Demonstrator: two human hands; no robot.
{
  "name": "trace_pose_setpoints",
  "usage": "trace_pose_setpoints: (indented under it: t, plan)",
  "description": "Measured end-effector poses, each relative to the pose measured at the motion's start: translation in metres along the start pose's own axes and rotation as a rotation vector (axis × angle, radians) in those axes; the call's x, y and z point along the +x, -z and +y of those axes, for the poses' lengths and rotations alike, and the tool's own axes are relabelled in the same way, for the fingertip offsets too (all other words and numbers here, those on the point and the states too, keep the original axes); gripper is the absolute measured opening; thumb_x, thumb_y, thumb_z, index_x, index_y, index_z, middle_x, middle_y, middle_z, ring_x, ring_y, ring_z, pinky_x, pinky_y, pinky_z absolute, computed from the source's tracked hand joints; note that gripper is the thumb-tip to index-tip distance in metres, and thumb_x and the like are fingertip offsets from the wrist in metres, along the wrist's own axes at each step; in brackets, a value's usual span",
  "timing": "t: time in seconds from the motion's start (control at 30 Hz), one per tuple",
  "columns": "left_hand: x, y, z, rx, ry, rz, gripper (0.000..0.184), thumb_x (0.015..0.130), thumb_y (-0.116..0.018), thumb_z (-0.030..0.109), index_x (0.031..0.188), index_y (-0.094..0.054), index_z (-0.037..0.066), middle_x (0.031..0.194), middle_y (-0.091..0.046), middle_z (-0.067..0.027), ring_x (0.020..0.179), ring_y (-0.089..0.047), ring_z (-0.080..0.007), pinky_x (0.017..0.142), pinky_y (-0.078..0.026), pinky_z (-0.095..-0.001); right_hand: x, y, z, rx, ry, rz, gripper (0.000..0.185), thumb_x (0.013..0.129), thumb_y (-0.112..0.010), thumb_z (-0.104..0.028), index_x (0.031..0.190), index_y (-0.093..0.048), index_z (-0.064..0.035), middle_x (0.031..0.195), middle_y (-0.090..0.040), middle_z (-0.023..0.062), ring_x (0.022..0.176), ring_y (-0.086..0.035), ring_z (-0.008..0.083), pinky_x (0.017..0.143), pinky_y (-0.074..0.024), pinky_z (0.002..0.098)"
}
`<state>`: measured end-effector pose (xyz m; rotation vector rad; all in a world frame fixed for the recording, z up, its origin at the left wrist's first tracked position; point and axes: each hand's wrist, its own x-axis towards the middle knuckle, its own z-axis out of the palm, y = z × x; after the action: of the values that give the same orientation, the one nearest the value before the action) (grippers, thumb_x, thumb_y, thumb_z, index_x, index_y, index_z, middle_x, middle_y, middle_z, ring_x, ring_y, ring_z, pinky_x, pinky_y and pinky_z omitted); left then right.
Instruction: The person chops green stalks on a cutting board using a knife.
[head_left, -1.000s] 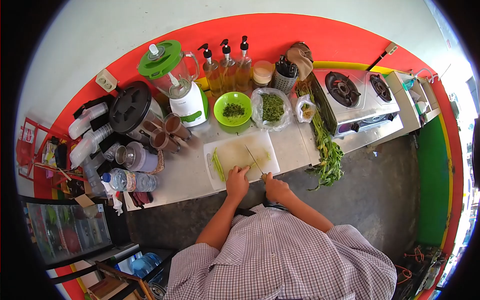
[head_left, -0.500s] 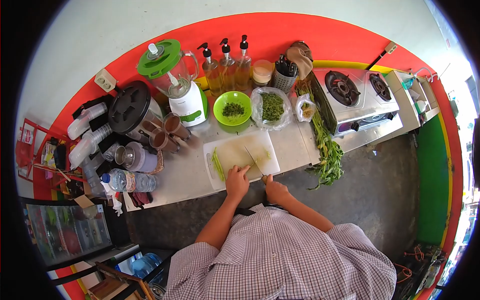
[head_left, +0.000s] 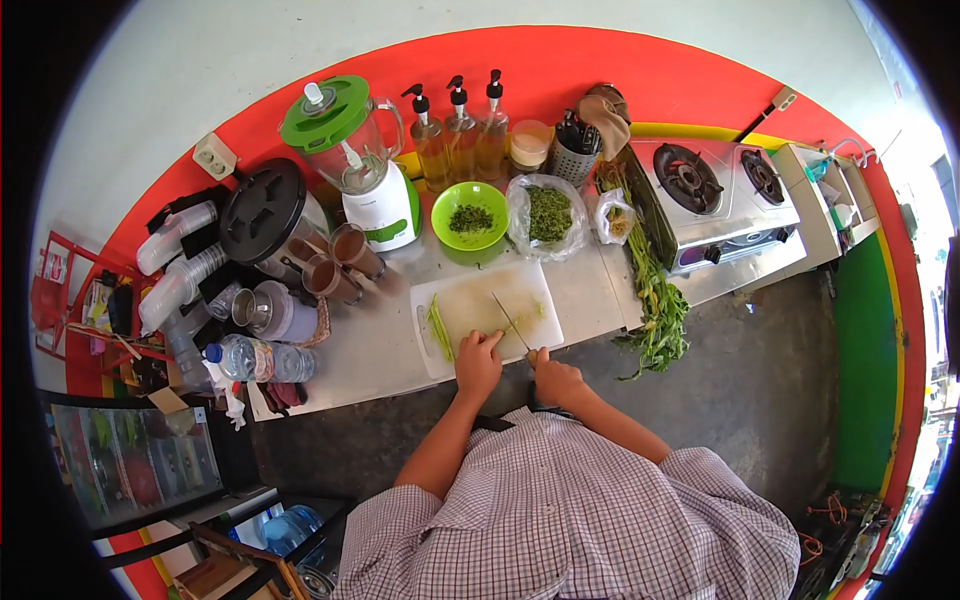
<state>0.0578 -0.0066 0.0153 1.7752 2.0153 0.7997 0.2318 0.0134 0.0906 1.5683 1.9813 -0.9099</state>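
Observation:
My right hand [head_left: 558, 382] is wrapped round the handle of a kitchen knife [head_left: 508, 312], whose blade points up and left across the white cutting board [head_left: 465, 290]. Just left of the blade, my left hand [head_left: 479, 366] rests at the board's near edge with its fingers bent down; whatever lies under them is hidden. Thin green stalks [head_left: 438, 328] lie on the board's left side, beyond my left hand. Small pale green bits [head_left: 540, 309] are scattered right of the blade. Behind the board stand a green bowl [head_left: 444, 222] with chopped greens and a plastic bag of chopped greens [head_left: 549, 213].
Leafy stems [head_left: 656, 320] hang over the counter's front edge, beside a small bag [head_left: 612, 218] and a gas stove [head_left: 715, 228]. A blender [head_left: 380, 207], pump bottles [head_left: 461, 135] and a utensil holder [head_left: 571, 160] line the back. Brown cups [head_left: 332, 282] and water bottles [head_left: 262, 360] stand left.
The whole view has shifted very slightly. My hands and the knife keep nearly the same place on the board, and the stalks look unchanged.

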Motion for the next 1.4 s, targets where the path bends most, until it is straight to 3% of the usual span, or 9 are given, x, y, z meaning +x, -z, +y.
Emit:
trace_pose_setpoints:
  t: [0.23,0.4,0.53,0.6,0.7,0.93,1.23,1.3,1.4]
  plan:
    - [0.004,0.012,0.007,0.087,-0.104,-0.063,0.041,0.084,-0.062,0.004,0.123,-0.071,0.015,0.101,-0.062,-0.0078,0.092,-0.062,-0.0306,0.080,-0.055,-0.0433,0.008,-0.002,0.001,-0.048,-0.032,-0.056,0.068,0.093,-0.058,-0.014,0.148,-0.024,0.0069,0.120,-0.070,0.0253,0.109,-0.071,0.0372,0.092,-0.0559,0.0465]
    - [0.005,0.010,0.006,0.196,-0.171,-0.088,0.043,0.084,-0.061,0.007,0.126,-0.068,0.017,0.105,-0.062,-0.0050,0.093,-0.062,-0.0283,0.072,-0.059,-0.0430,0.005,-0.012,0.005,0.009,-0.027,-0.061,0.076,0.088,-0.062,-0.011,0.148,-0.020,0.0083,0.117,-0.070,0.0277,0.106,-0.071,0.0397,0.090,-0.0560,0.0493]
    - [0.005,0.009,0.004,0.168,-0.168,-0.071,0.043,0.084,-0.061,0.006,0.124,-0.069,0.017,0.105,-0.063,-0.0050,0.093,-0.063,-0.0278,0.072,-0.059,-0.0423,0.007,0.002,0.002,-0.071,-0.025,-0.091,0.075,0.089,-0.061,-0.012,0.149,-0.020,0.0081,0.117,-0.070,0.0276,0.108,-0.071,0.0394,0.091,-0.0556,0.0485]
    - [0.006,0.009,0.004,0.167,-0.157,-0.074,0.042,0.084,-0.062,0.006,0.123,-0.070,0.017,0.104,-0.063,-0.0051,0.092,-0.063,-0.0274,0.073,-0.059,-0.0420,0.001,0.012,-0.001,-0.088,-0.011,-0.093,0.063,0.092,-0.059,-0.013,0.143,-0.028,0.0057,0.119,-0.071,0.0240,0.108,-0.071,0.0372,0.091,-0.0558,0.0475]
    - [0.006,0.011,0.005,0.163,-0.161,-0.057,0.042,0.084,-0.062,0.006,0.123,-0.071,0.019,0.103,-0.063,-0.0050,0.092,-0.063,-0.0271,0.073,-0.058,-0.0414,0.002,-0.006,0.002,-0.030,-0.015,-0.055,0.074,0.089,-0.060,-0.011,0.149,-0.021,0.0087,0.118,-0.070,0.0280,0.108,-0.071,0.0397,0.093,-0.0548,0.0484]
    - [0.006,0.011,0.006,0.168,-0.158,-0.049,0.042,0.084,-0.063,0.006,0.123,-0.071,0.020,0.099,-0.061,-0.0048,0.091,-0.063,-0.0270,0.073,-0.058,-0.0408,0.003,0.003,0.002,-0.024,-0.025,-0.107,0.065,0.091,-0.059,-0.014,0.144,-0.027,0.0075,0.117,-0.070,0.0282,0.107,-0.071,0.0406,0.091,-0.0555,0.0495]
    - [0.007,0.012,-0.001,0.140,-0.209,-0.055,0.040,0.082,-0.067,0.007,0.121,-0.071,0.015,0.098,-0.061,-0.0055,0.092,-0.061,-0.0272,0.075,-0.057,-0.0404,0.003,-0.020,0.000,0.014,-0.024,0.033,0.053,0.092,-0.059,-0.015,0.135,-0.032,0.0035,0.110,-0.071,0.0271,0.102,-0.072,0.0416,0.087,-0.0573,0.0513]
    - [0.013,0.014,-0.009,0.155,-0.374,-0.024,0.038,0.082,-0.067,0.007,0.119,-0.072,0.012,0.096,-0.061,-0.0066,0.092,-0.060,-0.0281,0.079,-0.056,-0.0410,-0.008,-0.023,-0.004,0.028,-0.053,0.097,0.051,0.091,-0.061,-0.014,0.132,-0.036,0.0018,0.105,-0.072,0.0264,0.097,-0.073,0.0420,0.083,-0.0579,0.0519]
    - [0.017,0.012,-0.020,0.079,-0.446,-0.008,0.036,0.081,-0.068,0.007,0.117,-0.072,0.011,0.095,-0.062,-0.0074,0.090,-0.058,-0.0290,0.081,-0.054,-0.0417,0.004,-0.052,-0.005,0.119,-0.101,0.252,0.044,0.089,-0.063,-0.015,0.125,-0.043,-0.0027,0.098,-0.073,0.0256,0.090,-0.073,0.0428,0.079,-0.0579,0.0534]
